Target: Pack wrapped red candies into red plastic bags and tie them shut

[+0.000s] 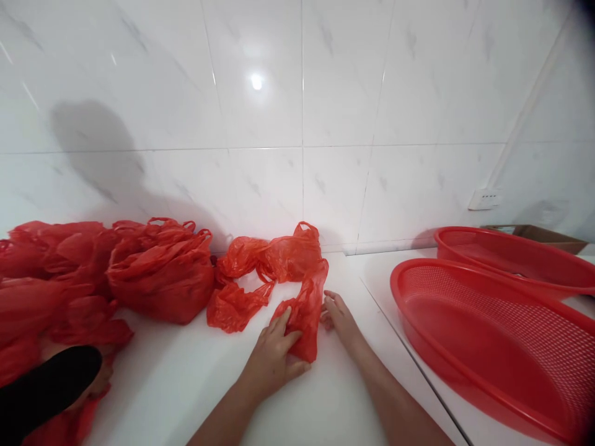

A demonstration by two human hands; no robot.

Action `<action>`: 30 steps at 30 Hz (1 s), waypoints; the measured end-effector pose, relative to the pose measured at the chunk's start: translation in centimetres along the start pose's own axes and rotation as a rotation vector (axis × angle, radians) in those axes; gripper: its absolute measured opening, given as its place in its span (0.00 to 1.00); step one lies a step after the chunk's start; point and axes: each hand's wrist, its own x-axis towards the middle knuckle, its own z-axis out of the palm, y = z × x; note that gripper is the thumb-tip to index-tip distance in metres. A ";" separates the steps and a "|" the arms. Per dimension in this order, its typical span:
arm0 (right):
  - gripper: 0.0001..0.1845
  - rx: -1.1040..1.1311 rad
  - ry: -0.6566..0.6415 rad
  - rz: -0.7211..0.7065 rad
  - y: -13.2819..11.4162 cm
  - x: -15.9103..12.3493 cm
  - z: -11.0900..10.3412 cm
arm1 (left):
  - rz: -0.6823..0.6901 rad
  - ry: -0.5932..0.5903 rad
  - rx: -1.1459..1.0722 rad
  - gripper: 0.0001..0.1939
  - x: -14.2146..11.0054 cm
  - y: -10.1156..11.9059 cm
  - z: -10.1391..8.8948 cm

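A crumpled red plastic bag point(279, 263) lies on the white table point(186, 384) by the tiled wall, one end trailing toward me. My left hand point(274, 359) pinches that near end between thumb and fingers. My right hand point(338, 314) rests just right of the same end, fingers stretched flat and touching the bag's edge. A full, tied red bag point(162, 275) sits to the left.
A heap of red plastic bags point(51, 279) covers the table's left side. Another person's black sleeve point(46, 390) and hand reach in at the lower left. Two red mesh baskets point(483, 334) stand at the right, a cardboard box point(543, 235) behind them.
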 end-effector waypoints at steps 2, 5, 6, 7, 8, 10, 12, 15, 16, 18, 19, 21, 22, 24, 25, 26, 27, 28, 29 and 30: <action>0.23 -0.133 -0.035 -0.060 0.2 -0.8 0.8 | -0.017 -0.033 -0.008 0.21 -0.2 0.0 0.3; 0.20 -0.364 -0.049 -0.160 0.2 -1.4 1.4 | -0.035 -0.033 -0.015 0.20 -0.3 -0.5 0.4; 0.20 -0.396 -0.017 -0.177 0.1 -1.4 1.3 | -0.056 -0.017 -0.005 0.21 -0.3 -0.9 0.4; 0.19 -0.395 0.034 -0.184 -0.1 -1.3 1.1 | -0.088 0.005 0.011 0.23 -0.2 -1.3 0.3; 0.19 -0.384 0.096 -0.185 -0.2 -1.1 0.7 | -0.129 0.027 0.029 0.25 -0.2 -1.8 0.2; 0.17 -0.359 0.220 -0.172 -0.4 -0.5 -0.4 | -0.208 0.066 0.049 0.27 -0.3 -3.0 -0.1; 0.15 -0.337 0.296 -0.145 -0.6 -0.1 -1.6 | -0.269 0.109 0.036 0.26 -0.4 -3.9 -0.4; 0.14 -0.311 0.338 -0.123 -0.9 0.3 -2.6 | -0.308 0.218 -0.051 0.26 -0.6 -4.3 -0.6; 0.14 -0.313 0.351 -0.125 -1.0 0.3 -2.7 | -0.311 0.253 -0.100 0.26 -0.7 -4.1 -0.6; 0.17 -0.336 0.385 -0.132 -1.5 0.1 -2.7 | -0.311 0.300 -0.228 0.25 -0.7 -3.6 -0.5; 0.19 -0.356 0.406 -0.134 -1.7 -0.1 -2.6 | -0.313 0.314 -0.305 0.24 -0.7 -3.2 -0.5; 0.20 -0.397 0.453 -0.129 -2.2 -0.8 -2.3 | -0.346 0.349 -0.484 0.22 -0.7 -2.5 -0.4; 0.19 -0.424 0.482 -0.127 -2.4 -1.3 -2.0 | -0.378 0.371 -0.579 0.21 -0.6 -2.2 -0.3; 0.15 -0.543 0.518 -0.177 -2.7 -2.4 -1.3 | -0.456 0.415 -0.732 0.20 -0.5 -1.8 -0.1; 0.14 -0.636 0.506 -0.248 -2.7 -3.0 -0.9 | -0.491 0.433 -0.775 0.20 -0.4 -1.7 0.1; 0.13 -0.743 0.471 -0.352 -2.7 -3.5 -0.4 | -0.517 0.447 -0.798 0.19 -0.3 -1.6 0.2; 0.12 -0.852 0.420 -0.485 -2.7 -4.0 0.1 | -0.532 0.457 -0.806 0.18 -0.2 -1.5 0.3; 0.09 -0.944 0.365 -0.632 -2.7 -4.4 0.6 | -0.541 0.465 -0.808 0.17 -0.1 -1.4 0.4; 0.06 -1.005 0.326 -0.770 -2.7 -4.7 1.1 | -0.549 0.472 -0.816 0.16 -0.1 -1.3 0.5; 0.04 -1.044 0.312 -0.885 -2.8 -5.0 1.6 | -0.557 0.477 -0.825 0.15 0.0 -1.1 0.5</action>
